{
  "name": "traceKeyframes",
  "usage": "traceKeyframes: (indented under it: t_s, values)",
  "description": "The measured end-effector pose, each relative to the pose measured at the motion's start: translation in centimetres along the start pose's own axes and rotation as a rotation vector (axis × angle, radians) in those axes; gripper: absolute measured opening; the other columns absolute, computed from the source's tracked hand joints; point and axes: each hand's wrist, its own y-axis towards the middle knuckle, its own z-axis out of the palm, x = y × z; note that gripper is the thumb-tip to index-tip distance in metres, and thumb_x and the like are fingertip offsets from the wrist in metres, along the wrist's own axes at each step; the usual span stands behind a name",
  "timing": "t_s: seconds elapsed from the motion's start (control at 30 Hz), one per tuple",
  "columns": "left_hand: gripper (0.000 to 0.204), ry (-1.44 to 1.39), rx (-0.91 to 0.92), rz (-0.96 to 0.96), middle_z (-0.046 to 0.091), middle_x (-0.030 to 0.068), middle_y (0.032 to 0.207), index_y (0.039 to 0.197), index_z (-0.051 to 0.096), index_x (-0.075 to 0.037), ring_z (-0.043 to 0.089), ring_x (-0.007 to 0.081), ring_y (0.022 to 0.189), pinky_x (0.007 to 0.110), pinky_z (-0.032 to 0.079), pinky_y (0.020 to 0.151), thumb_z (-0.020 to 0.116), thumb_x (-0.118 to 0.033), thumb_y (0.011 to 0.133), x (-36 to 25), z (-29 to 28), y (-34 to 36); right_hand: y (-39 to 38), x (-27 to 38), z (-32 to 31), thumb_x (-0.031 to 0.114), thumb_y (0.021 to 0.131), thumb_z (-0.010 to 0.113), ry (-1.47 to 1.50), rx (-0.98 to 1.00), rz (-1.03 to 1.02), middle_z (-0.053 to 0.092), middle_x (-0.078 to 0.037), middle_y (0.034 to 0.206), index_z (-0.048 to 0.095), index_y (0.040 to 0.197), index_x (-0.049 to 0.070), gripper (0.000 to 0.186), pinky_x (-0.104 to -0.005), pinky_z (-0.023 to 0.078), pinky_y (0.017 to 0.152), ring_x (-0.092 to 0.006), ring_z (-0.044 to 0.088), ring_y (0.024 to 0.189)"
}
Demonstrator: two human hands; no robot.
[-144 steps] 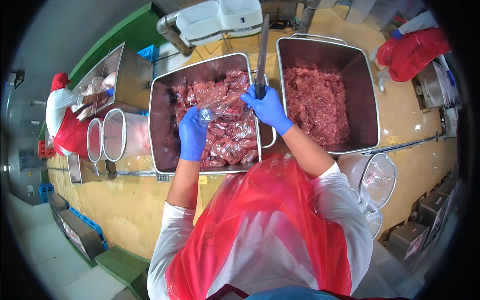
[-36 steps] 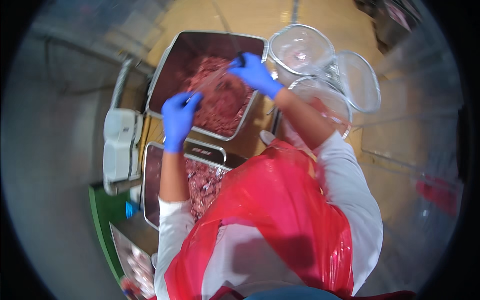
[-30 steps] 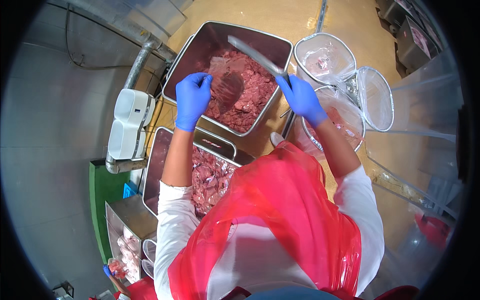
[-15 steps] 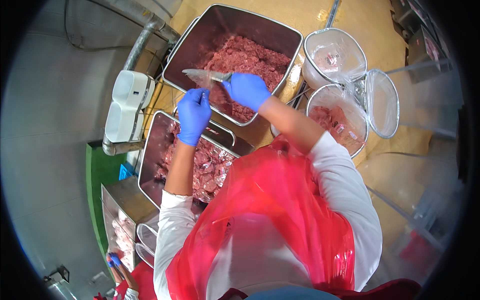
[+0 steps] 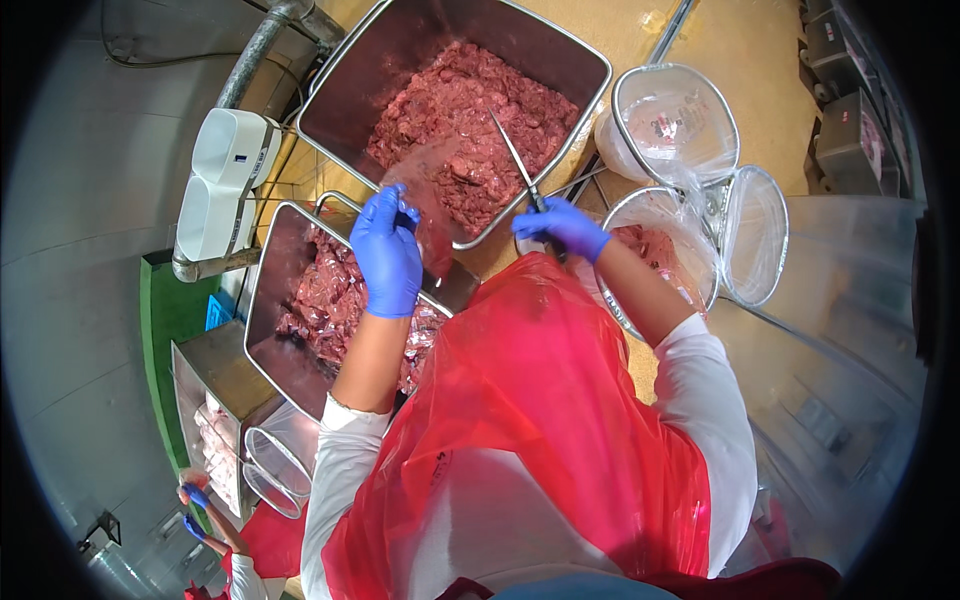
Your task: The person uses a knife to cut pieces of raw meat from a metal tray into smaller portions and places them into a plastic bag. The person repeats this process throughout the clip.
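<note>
While the left hand (image 5: 388,255) pinches a clear, red-smeared bag (image 5: 432,190), the right hand (image 5: 565,228) grips a dark-handled knife (image 5: 513,150), blade pointing away. The bag hangs just right of the left hand, its lower outline hard to make out. Beyond both hands, a large bin (image 5: 345,110), its far edge cut off, holds chopped red meat (image 5: 440,110). Forearm and apron (image 5: 560,380) partly hide a nearer bin (image 5: 275,330). Plastic-lined tubs (image 5: 615,145) stand right of the right hand on yellow floor (image 5: 600,20); a grey wall (image 5: 70,300) rises well left.
</note>
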Motion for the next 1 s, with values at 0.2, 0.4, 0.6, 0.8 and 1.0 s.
traceKeyframes:
  t_s: [0.2, 0.4, 0.6, 0.8, 1.0]
  values:
    - [0.012, -0.146, 0.026, 0.006, 0.062, 0.0038, 0.082, 0.100, 0.068, 0.001, 0.057, 0.0121, 0.073, 0.027, 0.049, 0.071, 0.061, -0.009, 0.098, -0.8, 5.2, 3.2, 1.9, 1.9, 5.0, 0.006, 0.089, 0.071, 0.675, -0.148, -0.072, 0.069, -0.009, 0.090, 0.059, 0.089, 0.008, 0.012, -0.0236, 0.051, 0.064, -0.0153, 0.068, 0.080]
    - [0.011, -0.151, 0.048, -0.031, 0.064, 0.0049, 0.084, 0.101, 0.067, 0.002, 0.059, 0.0139, 0.073, 0.028, 0.051, 0.070, 0.062, -0.007, 0.097, 2.2, 7.2, 8.0, 5.6, 6.1, -1.3, -0.004, 0.083, 0.071, 0.295, -0.474, -0.502, 0.067, -0.010, 0.090, 0.052, 0.085, 0.008, 0.023, -0.0280, 0.053, 0.067, -0.0165, 0.065, 0.076]
    - [0.012, -0.126, 0.004, -0.045, 0.066, 0.0066, 0.082, 0.096, 0.068, 0.003, 0.061, 0.0143, 0.071, 0.027, 0.052, 0.067, 0.061, -0.006, 0.096, 3.7, 8.5, 10.8, 10.0, 5.8, -2.3, -0.005, 0.082, 0.071, 0.477, -0.512, -0.461, 0.065, -0.007, 0.088, 0.052, 0.077, 0.011, 0.026, -0.0286, 0.053, 0.070, -0.0167, 0.064, 0.077]
    - [0.018, 0.122, -0.168, -0.142, 0.065, 0.0068, 0.074, 0.078, 0.065, -0.001, 0.060, 0.0154, 0.061, 0.028, 0.050, 0.056, 0.064, -0.011, 0.094, 8.1, 0.9, 19.5, 9.3, 11.2, -0.8, -0.004, 0.082, 0.072, 0.401, -0.409, -0.596, 0.064, -0.006, 0.088, 0.049, 0.076, 0.013, 0.029, -0.0315, 0.053, 0.075, -0.0173, 0.063, 0.080]
    - [0.016, -0.105, -0.162, -0.477, 0.065, 0.0085, 0.072, 0.081, 0.064, -0.001, 0.058, 0.0182, 0.055, 0.030, 0.046, 0.048, 0.065, -0.013, 0.092, 13.9, 1.9, 24.2, 6.7, 21.7, 2.6, -0.005, 0.082, 0.071, -0.096, -0.624, -0.866, 0.064, -0.004, 0.080, 0.052, 0.081, 0.009, 0.023, -0.0272, 0.050, 0.069, -0.0123, 0.060, 0.074]
